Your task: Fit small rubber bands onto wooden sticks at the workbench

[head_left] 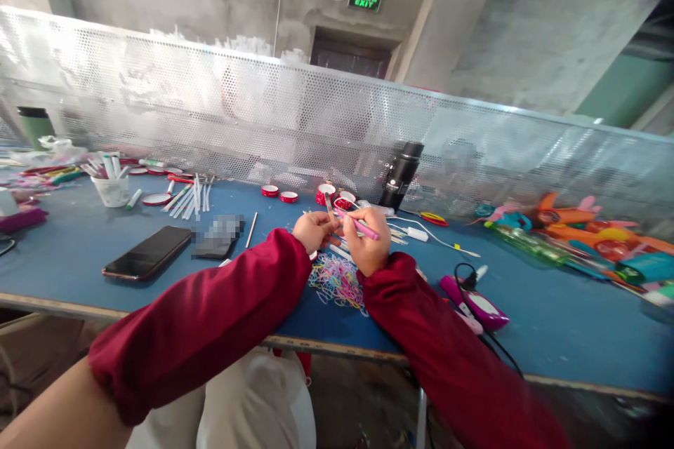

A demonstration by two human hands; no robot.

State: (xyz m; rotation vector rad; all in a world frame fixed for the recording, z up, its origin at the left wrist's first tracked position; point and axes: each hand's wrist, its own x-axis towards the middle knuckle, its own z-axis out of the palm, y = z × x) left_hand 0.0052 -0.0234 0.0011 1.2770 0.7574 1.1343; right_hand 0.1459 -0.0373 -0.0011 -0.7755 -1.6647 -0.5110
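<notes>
My right hand (373,244) is closed around a pink pen-shaped tool (364,227), its tip pointing toward my other hand. My left hand (312,230) pinches a thin, flat greyish-brown strip (329,205) that stands up from the fingertips. The tool's tip is close to the strip; I cannot tell whether they touch. Just below both hands lies a pile of small multicoloured rubber bands (340,283) on the blue table (295,319). Slim white sticks lie partly hidden behind the right hand.
A dark phone (148,252) lies to the left, with a white cup of markers (111,189) behind it. Red tape rolls (270,191) and a black bottle (402,177) stand along the perforated screen (221,105). To the right are a purple device (477,303) with a cable and colourful toys (579,224).
</notes>
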